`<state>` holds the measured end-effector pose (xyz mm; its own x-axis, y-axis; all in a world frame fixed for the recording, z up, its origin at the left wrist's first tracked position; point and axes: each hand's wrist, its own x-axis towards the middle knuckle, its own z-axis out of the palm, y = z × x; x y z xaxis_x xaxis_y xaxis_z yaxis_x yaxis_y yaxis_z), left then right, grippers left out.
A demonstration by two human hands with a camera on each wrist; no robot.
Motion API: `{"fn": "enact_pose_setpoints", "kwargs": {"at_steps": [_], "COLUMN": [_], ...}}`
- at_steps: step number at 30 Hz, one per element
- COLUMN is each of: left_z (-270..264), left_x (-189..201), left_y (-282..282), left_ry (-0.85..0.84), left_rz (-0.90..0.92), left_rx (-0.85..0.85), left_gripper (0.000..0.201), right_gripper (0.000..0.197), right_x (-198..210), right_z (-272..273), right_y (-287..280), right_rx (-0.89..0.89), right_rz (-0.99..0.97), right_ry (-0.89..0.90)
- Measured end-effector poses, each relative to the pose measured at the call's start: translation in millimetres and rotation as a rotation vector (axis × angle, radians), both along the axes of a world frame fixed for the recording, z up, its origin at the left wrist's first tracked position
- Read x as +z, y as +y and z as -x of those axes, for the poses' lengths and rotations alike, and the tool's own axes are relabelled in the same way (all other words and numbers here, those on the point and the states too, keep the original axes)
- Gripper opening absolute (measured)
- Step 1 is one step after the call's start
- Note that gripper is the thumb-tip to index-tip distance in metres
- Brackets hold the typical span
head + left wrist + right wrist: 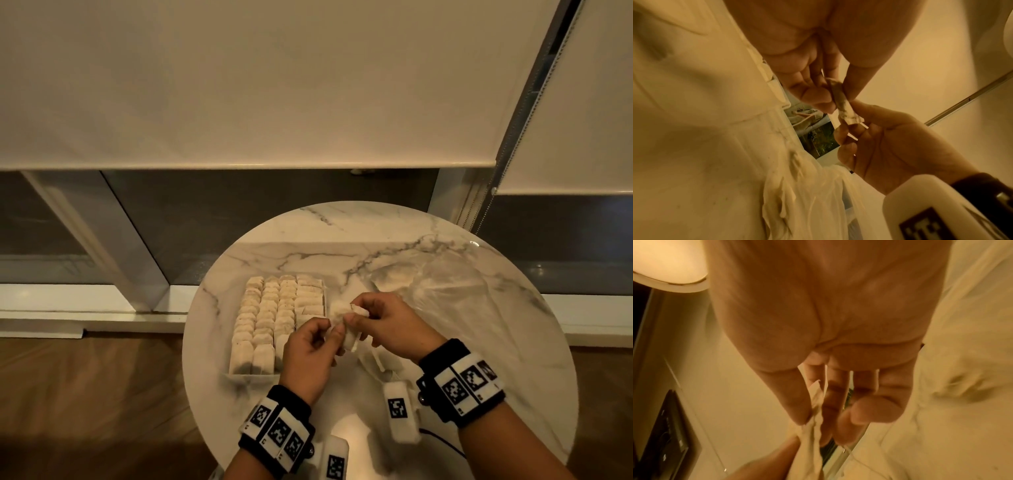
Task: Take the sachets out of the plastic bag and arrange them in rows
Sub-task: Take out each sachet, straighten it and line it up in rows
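Both hands hold pale sachets (346, 329) above the round marble table (479, 329), just right of a white tray (239, 375) filled with rows of sachets (267, 315). My left hand (310, 353) pinches the lower end between thumb and fingers. My right hand (380, 322) pinches the upper end. In the left wrist view the sachet (840, 100) runs between the left hand (818, 91) and the right hand (879, 146). In the right wrist view the right hand (828, 394) pinches the crinkled sachet (813, 426). A clear plastic bag (442, 284) lies crumpled to the right.
More sachets (376, 356) lie under my right palm on the table. Behind the table are roller blinds (239, 85) and a window frame (102, 240). Wooden floor (85, 394) shows at the left. Bare marble lies at the far and right sides of the table.
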<state>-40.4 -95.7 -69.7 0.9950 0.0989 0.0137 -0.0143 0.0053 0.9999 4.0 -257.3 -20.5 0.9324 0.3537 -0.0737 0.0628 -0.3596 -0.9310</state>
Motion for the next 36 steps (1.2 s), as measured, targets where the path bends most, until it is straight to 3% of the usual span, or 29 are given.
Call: {"fn": "enact_pose_setpoints", "kwargs": {"at_steps": [4, 6, 9, 12, 15, 22, 29, 36], "left_z": [-2.7, -5.8, -6.3, -2.3, 4.1, 6.1, 8.5, 6.4], "left_x": [2.5, 2.6, 3.0, 1.3, -6.0, -15.8, -13.4, -19.4], "left_y": [23.2, 41.1, 66.1, 73.3, 64.9, 55.9, 58.1, 56.7], "left_ry": [0.019, 0.013, 0.016, 0.013, 0.133, 0.199, 0.155, 0.159], "left_rz": [-0.043, -0.155, -0.539, -1.138, -1.4, -1.507, -1.444, -1.443], "left_rx": [0.109, 0.224, 0.319, 0.143, -0.031, -0.13, -0.196, -0.214], "left_gripper": [0.01, 0.009, 0.011, 0.024, 0.04, 0.056, 0.051, 0.058], "right_gripper": [0.012, 0.012, 0.012, 0.004, 0.017, 0.029, 0.031, 0.02], "right_x": [0.8, -1.2, -10.4, -18.2, -21.9, -25.5, -28.4, -30.1], "right_z": [-14.5, -23.7, -37.0, -45.6, -50.6, -58.8, -63.0, -62.5], "right_y": [27.2, 39.2, 54.7, 68.4, 78.0, 89.0, 97.9, 100.2], "right_rx": [0.018, 0.009, -0.011, 0.065, 0.186, 0.315, 0.283, 0.193], "right_rz": [0.022, 0.056, 0.232, 0.443, 0.618, 0.84, 0.934, 0.967], "right_ry": [-0.054, -0.093, -0.173, -0.179, -0.111, 0.001, -0.079, -0.182]}}
